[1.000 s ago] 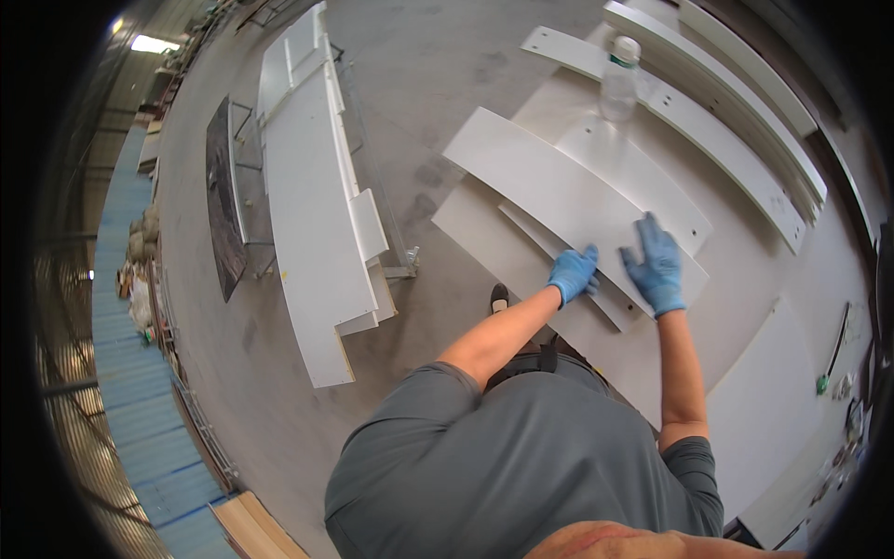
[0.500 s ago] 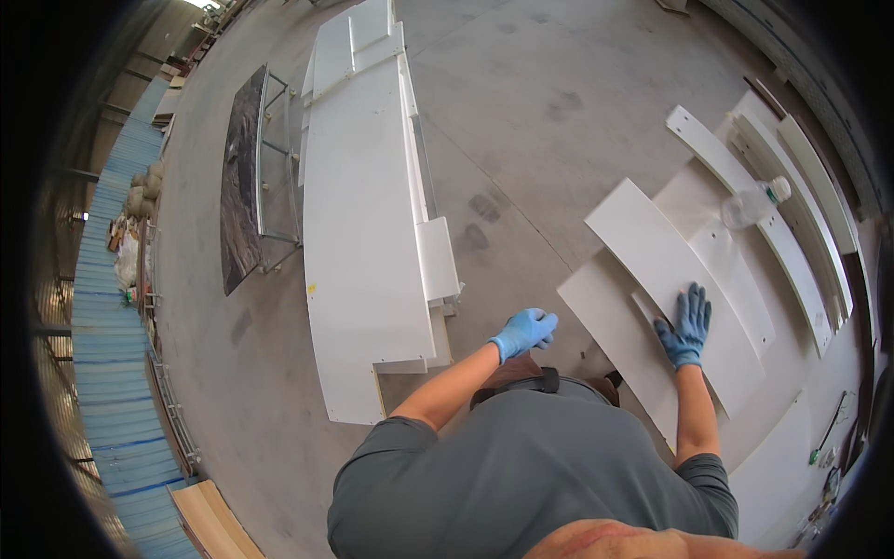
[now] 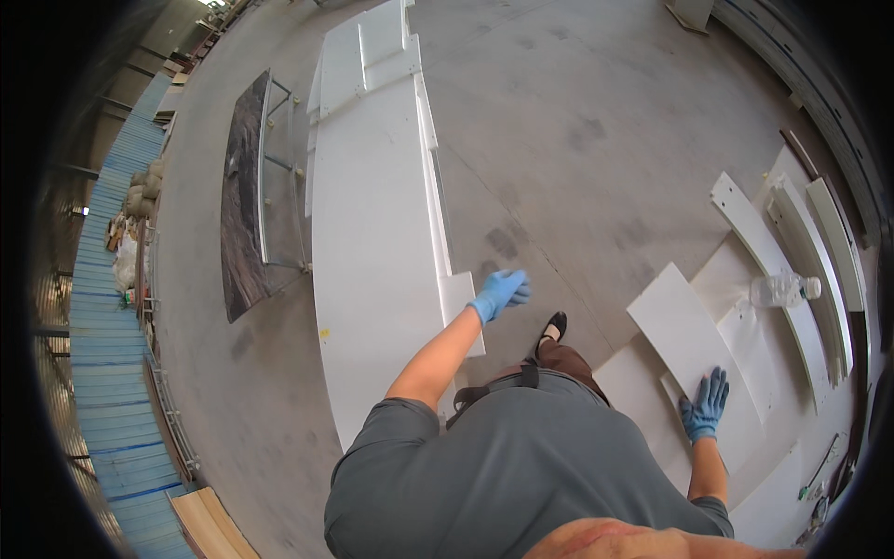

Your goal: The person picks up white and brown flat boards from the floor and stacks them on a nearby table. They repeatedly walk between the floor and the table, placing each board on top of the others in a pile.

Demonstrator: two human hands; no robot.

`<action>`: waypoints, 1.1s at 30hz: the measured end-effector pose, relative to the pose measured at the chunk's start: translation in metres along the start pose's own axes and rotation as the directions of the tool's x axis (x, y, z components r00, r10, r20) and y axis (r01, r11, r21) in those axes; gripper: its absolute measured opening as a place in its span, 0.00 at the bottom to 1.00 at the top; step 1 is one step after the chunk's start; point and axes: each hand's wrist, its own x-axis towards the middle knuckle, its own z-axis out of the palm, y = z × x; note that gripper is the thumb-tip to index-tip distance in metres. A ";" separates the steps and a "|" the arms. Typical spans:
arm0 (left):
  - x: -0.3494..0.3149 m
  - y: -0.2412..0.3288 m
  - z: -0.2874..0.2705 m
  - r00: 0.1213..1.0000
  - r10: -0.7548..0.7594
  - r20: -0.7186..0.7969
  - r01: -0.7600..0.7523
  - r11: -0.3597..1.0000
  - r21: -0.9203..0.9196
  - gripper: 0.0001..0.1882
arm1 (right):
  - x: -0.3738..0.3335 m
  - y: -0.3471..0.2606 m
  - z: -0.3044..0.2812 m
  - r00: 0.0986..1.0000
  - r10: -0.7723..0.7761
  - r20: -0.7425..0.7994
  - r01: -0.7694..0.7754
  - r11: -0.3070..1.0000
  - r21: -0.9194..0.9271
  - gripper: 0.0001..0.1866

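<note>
My right hand [image 3: 706, 406], in a blue-grey glove, lies flat on a white panel [image 3: 678, 317] with its fingers stretched and slightly apart. That panel rests across other white boards at my right. Out in front of my body, at the edge of the long stack of white panels [image 3: 377, 233], hangs my left hand [image 3: 503, 293] in a light blue glove. Its fingers are curled in, and I see nothing in them; whether the hand touches the stack I cannot tell.
A clear plastic bottle [image 3: 784, 290] lies on the boards beside narrow white strips [image 3: 768, 265]. Beyond the long stack, a dark marbled panel [image 3: 244, 196] leans on a metal frame. Blue sheets [image 3: 116, 317] line the far left, with wooden boards [image 3: 212, 524] at lower left.
My body has stepped forward, and a foot now shows ahead of me. My right hand stays on the panel but nearer its close end. My left hand has swung forward and left.
</note>
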 end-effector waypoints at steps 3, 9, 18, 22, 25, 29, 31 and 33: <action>0.016 -0.019 -0.063 0.974 -0.072 -0.214 0.084 0.995 0.046 0.20 | 0.006 -0.001 -0.011 0.993 0.034 0.110 -0.036 0.999 0.016 0.48; 0.023 -0.063 -0.168 0.759 -0.437 -0.483 0.516 0.856 0.036 0.18 | 0.074 -0.015 -0.057 0.932 0.210 0.294 -0.259 0.956 0.139 0.29; 0.165 0.055 -0.180 0.911 -0.361 -0.200 0.399 0.895 0.200 0.21 | 0.388 -0.149 -0.028 0.997 -0.024 -0.070 0.042 0.961 0.274 0.24; 0.258 0.153 -0.201 0.969 -0.176 -0.173 0.211 0.955 0.210 0.21 | 0.505 -0.194 0.013 0.996 0.064 -0.069 -0.027 0.898 0.440 0.20; 0.314 0.223 -0.236 0.974 -0.098 -0.203 0.127 0.983 0.135 0.21 | 0.542 -0.223 0.050 0.935 0.319 0.157 -0.351 0.757 0.551 0.21; 0.372 0.293 -0.276 0.971 -0.057 -0.233 0.083 0.991 0.104 0.20 | 0.573 -0.226 0.089 0.813 0.355 0.462 -0.544 0.746 0.384 0.23; 0.395 0.317 -0.292 0.968 -0.056 -0.243 0.080 0.992 0.092 0.20 | 0.585 -0.224 0.108 0.670 0.445 0.595 -0.686 0.677 0.266 0.26; 0.415 0.335 -0.304 0.966 -0.082 -0.244 0.106 0.990 0.088 0.21 | 0.607 -0.209 0.129 0.502 0.433 0.748 -0.781 0.598 0.178 0.28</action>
